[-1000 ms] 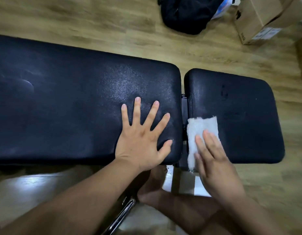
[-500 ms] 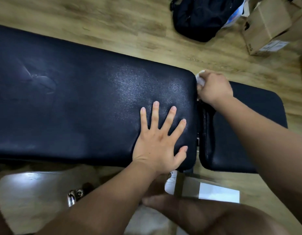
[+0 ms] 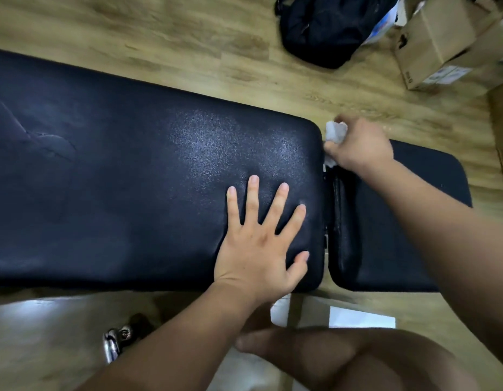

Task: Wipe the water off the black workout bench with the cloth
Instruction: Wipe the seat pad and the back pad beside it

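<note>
The black workout bench (image 3: 131,179) lies across the view in two padded parts, a long pad on the left and a shorter seat pad (image 3: 385,249) on the right, with a narrow gap between them. My left hand (image 3: 261,244) rests flat with fingers spread on the long pad near its right end. My right hand (image 3: 357,145) is at the far end of the gap, closed on a bunched white cloth (image 3: 334,131) that sticks out beside the pad's far right corner. The long pad's middle has a speckled sheen.
A black bag (image 3: 326,26) and cardboard boxes (image 3: 442,38) sit on the wooden floor beyond the bench. A chrome metal part (image 3: 115,342) of the frame and white paper (image 3: 357,320) lie near my knee (image 3: 357,359) in front.
My right hand carried the cloth from the seat pad's near left part up along the gap to its far end, bunching the cloth. My left hand stayed flat on the long pad.
</note>
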A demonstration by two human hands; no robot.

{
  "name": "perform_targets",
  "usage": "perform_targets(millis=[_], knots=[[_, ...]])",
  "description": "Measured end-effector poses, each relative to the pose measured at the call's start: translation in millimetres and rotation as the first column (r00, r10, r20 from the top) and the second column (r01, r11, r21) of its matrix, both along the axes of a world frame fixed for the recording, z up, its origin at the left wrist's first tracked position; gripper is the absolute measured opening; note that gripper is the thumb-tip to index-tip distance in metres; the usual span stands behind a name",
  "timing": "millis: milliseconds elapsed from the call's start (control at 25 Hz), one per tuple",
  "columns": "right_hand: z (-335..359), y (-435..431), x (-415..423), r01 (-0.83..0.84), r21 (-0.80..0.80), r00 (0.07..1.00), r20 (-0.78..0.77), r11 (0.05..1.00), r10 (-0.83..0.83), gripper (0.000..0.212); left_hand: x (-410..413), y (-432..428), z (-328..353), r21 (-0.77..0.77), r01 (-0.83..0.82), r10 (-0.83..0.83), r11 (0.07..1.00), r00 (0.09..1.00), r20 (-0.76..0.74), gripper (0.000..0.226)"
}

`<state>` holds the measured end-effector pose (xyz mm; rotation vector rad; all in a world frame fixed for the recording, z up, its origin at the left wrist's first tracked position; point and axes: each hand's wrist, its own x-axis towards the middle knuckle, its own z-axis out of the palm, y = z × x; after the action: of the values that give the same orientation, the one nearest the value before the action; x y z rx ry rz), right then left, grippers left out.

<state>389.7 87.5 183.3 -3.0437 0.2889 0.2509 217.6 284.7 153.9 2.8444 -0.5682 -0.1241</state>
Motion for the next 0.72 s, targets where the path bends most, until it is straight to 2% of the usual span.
perform_targets(millis=[200, 320, 400, 560, 600, 720], knots=[[-8, -4, 15, 0.131, 0.027, 0.991, -0.024, 0.991, -0.130, 0.038, 0, -2, 2, 0.056, 0.009, -0.009, 0.998, 1.000, -0.001, 0.074], [-12, -18, 33, 0.252, 0.100, 0.967, -0.051, 0.962, -0.248, 0.027, -2, -2, 4, 0.061, 0.001, 0.000, 0.998, 1.000, -0.014, 0.073], [-2, -49, 40, 0.325, 0.035, 0.940, -0.116, 0.945, -0.320, 0.028, -1, -3, 4, 0.056, 0.003, -0.003, 0.998, 1.000, -0.009, 0.073], [28, -114, 31, 0.402, -0.187, 0.891, -0.146, 0.896, -0.430, 0.048, 0, -3, 2, 0.042, 0.002, -0.002, 0.999, 1.000, -0.001, 0.073], [28, -113, 31, 0.395, -0.177, 0.896, -0.143, 0.901, -0.421, 0.050, -1, -3, 2, 0.048, 0.005, -0.005, 0.999, 1.000, -0.005, 0.073], [7, -65, 36, 0.240, 0.068, 0.960, -0.164, 0.968, -0.226, 0.047, -2, -2, 2, 0.077, 0.006, -0.006, 0.997, 1.000, 0.003, 0.073]])
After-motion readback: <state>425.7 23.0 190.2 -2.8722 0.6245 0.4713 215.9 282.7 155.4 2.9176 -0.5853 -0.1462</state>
